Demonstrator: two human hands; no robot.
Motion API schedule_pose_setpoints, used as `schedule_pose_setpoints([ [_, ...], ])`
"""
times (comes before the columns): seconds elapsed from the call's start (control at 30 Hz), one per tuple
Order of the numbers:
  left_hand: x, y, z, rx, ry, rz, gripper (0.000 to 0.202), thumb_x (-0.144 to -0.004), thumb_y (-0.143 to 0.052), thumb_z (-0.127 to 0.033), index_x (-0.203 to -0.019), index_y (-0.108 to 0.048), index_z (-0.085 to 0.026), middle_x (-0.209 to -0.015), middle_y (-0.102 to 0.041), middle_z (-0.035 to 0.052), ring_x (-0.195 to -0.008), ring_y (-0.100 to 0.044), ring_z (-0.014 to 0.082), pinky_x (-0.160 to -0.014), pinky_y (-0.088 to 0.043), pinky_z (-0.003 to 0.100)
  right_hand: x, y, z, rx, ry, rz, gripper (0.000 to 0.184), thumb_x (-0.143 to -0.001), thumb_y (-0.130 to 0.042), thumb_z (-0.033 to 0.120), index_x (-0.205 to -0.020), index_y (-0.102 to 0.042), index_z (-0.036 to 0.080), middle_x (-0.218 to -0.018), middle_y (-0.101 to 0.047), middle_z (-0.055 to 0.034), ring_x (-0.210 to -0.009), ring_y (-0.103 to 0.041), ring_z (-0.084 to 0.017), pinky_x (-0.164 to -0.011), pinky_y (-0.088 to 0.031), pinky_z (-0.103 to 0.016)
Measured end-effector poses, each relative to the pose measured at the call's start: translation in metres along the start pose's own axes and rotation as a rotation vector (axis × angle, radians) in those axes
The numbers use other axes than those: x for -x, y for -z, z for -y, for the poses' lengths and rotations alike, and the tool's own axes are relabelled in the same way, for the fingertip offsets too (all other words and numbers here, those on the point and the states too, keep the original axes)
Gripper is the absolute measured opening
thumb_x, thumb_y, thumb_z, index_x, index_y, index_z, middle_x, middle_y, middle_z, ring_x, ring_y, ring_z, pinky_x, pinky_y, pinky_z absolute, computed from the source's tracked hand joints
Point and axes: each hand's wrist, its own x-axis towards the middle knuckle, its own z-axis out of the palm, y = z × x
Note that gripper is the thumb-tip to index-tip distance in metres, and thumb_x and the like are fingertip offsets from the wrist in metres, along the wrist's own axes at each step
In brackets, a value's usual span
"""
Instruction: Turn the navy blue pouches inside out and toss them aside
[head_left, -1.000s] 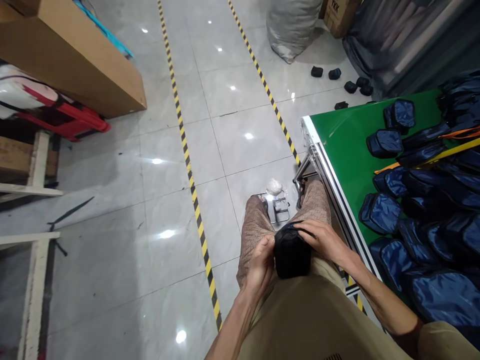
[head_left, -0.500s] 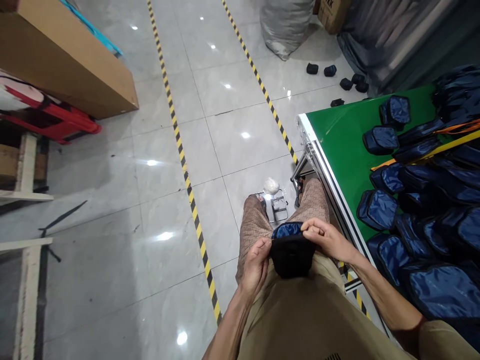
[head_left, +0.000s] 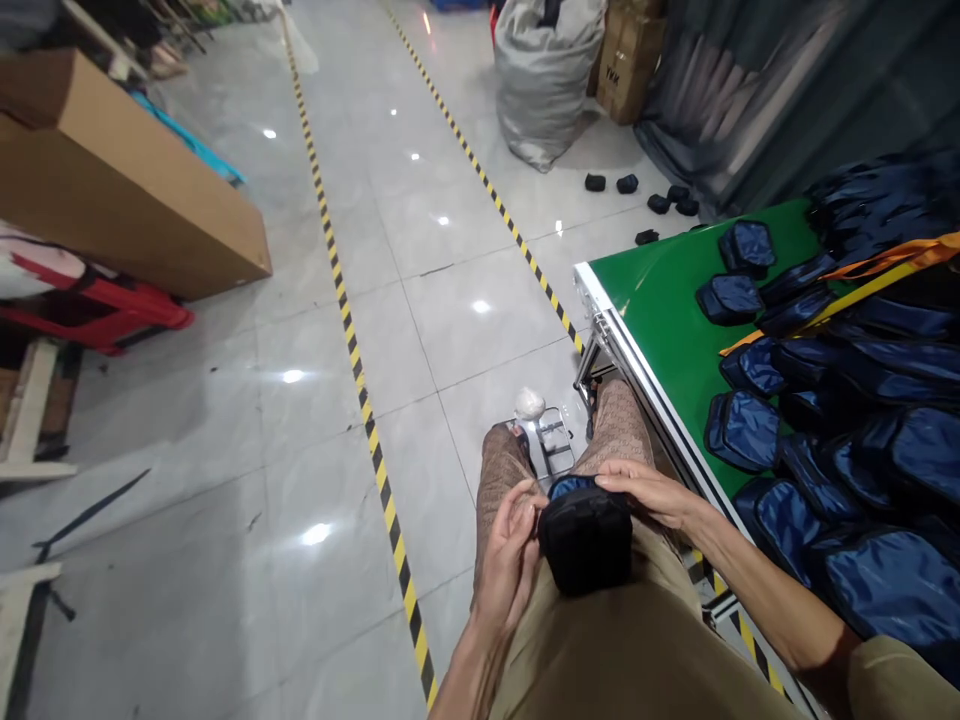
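Note:
A small black pouch with a blue lining (head_left: 586,540) rests in my lap, its blue inside showing along the far edge. My left hand (head_left: 511,545) is at the pouch's left side, fingers curled against its upper left corner. My right hand (head_left: 646,490) pinches the upper right edge between thumb and fingers. To the right, several similar blue pouches (head_left: 742,430) lie on a green-topped table (head_left: 637,290).
The table's metal edge (head_left: 637,350) runs close by my right leg. Ahead on the floor are a large grey sack (head_left: 544,95), a carton (head_left: 630,60) and several small dark pouches (head_left: 627,184). A long cardboard box (head_left: 165,190) stands at left, near a red frame (head_left: 142,310).
My view has tilted up, so more floor shows ahead. The pouch's black face has turned more toward me, and my left fingers have loosened and shifted along its side.

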Motion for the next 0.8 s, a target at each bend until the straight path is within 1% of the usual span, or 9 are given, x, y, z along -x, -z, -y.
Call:
schedule_pose_setpoints([
  [0.1,-0.006,0.001,-0.009,-0.028,0.048,0.005,0.073,-0.075,-0.109,-0.048,-0.139,-0.080,-0.030,-0.127,-0.082,0.0049,-0.114,-0.077,0.0199,-0.099,-0.061,0.025,-0.007,-0.006,-0.001,-0.119,-0.023,0.062,0.057,-0.069,-0.103,0.057,-0.094,-0.069,0.019,-0.080,-0.058,0.0047,-0.071,-0.044,-0.013,-0.064,-0.026,-0.027],
  [0.17,-0.012,0.002,-0.016,-0.094,0.128,0.111,0.066,-0.078,-0.107,-0.051,-0.134,-0.084,-0.025,-0.128,-0.083,0.0096,-0.121,-0.078,0.0257,-0.108,-0.061,0.031,-0.014,-0.008,0.001,-0.121,-0.007,0.101,0.052,-0.065,-0.103,0.046,-0.093,-0.068,0.020,-0.081,-0.062,0.0045,-0.072,-0.047,-0.013,-0.065,-0.028,-0.025],
  [0.23,-0.017,0.002,-0.025,-0.186,0.210,0.250,0.056,-0.082,-0.104,-0.052,-0.126,-0.087,-0.021,-0.123,-0.085,0.0133,-0.120,-0.079,0.0302,-0.110,-0.061,0.037,-0.020,-0.009,0.005,-0.067,0.038,0.150,0.047,-0.065,-0.100,0.039,-0.089,-0.065,0.021,-0.081,-0.063,0.0051,-0.073,-0.050,-0.013,-0.067,-0.031,-0.024],
  [0.37,-0.024,0.004,-0.041,-0.254,0.310,0.433,0.048,-0.082,-0.103,-0.055,-0.112,-0.088,-0.020,-0.103,-0.083,0.0114,-0.101,-0.079,0.0283,-0.096,-0.062,0.036,-0.029,-0.006,0.017,0.148,0.153,0.269,0.038,-0.069,-0.094,0.033,-0.090,-0.064,0.022,-0.077,-0.056,0.0081,-0.072,-0.045,-0.012,-0.063,-0.029,-0.023],
  [0.47,-0.038,0.005,-0.043,-0.271,0.333,0.435,0.047,-0.080,-0.104,-0.057,-0.100,-0.084,-0.019,-0.087,-0.074,0.0051,-0.078,-0.069,0.0168,-0.077,-0.056,0.026,-0.034,-0.004,0.022,0.300,0.215,0.273,0.028,-0.075,-0.085,0.030,-0.091,-0.063,0.023,-0.071,-0.050,0.0091,-0.069,-0.042,-0.014,-0.061,-0.029,-0.024],
  [0.53,-0.054,0.004,-0.039,-0.326,0.278,0.397,0.051,-0.074,-0.107,-0.056,-0.091,-0.077,-0.019,-0.077,-0.064,-0.0003,-0.066,-0.055,0.0107,-0.065,-0.046,0.022,-0.036,-0.003,0.019,0.446,0.291,0.167,0.020,-0.081,-0.079,0.029,-0.089,-0.061,0.024,-0.071,-0.049,0.0080,-0.068,-0.043,-0.015,-0.062,-0.030,-0.026],
  [0.63,-0.083,-0.001,-0.034,-0.583,0.027,0.334,0.057,-0.068,-0.107,-0.059,-0.077,-0.068,-0.020,-0.065,-0.052,-0.0047,-0.060,-0.040,0.0107,-0.060,-0.032,0.023,-0.039,0.000,0.007,0.722,0.474,-0.033,0.007,-0.093,-0.070,0.024,-0.091,-0.063,0.024,-0.086,-0.063,0.0016,-0.078,-0.053,-0.018,-0.069,-0.035,-0.030],
  [0.7,-0.099,-0.005,-0.033,-0.800,-0.181,0.299,0.050,-0.070,-0.103,-0.057,-0.073,-0.068,-0.021,-0.065,-0.054,-0.0022,-0.063,-0.044,0.0152,-0.063,-0.033,0.026,-0.042,0.004,-0.004,0.846,0.526,-0.103,0.004,-0.099,-0.065,0.022,-0.097,-0.065,0.026,-0.096,-0.070,-0.0028,-0.083,-0.059,-0.022,-0.073,-0.038,-0.034],
  [0.8,-0.111,-0.010,-0.031,-0.976,-0.353,0.295,0.032,-0.078,-0.094,-0.053,-0.083,-0.078,-0.026,-0.078,-0.068,0.0044,-0.074,-0.059,0.0248,-0.072,-0.037,0.031,-0.047,0.013,-0.023,0.957,0.417,-0.221,0.004,-0.103,-0.067,0.031,-0.101,-0.069,0.029,-0.073,-0.062,-0.0017,-0.067,-0.057,-0.025,-0.068,-0.037,-0.038],
])
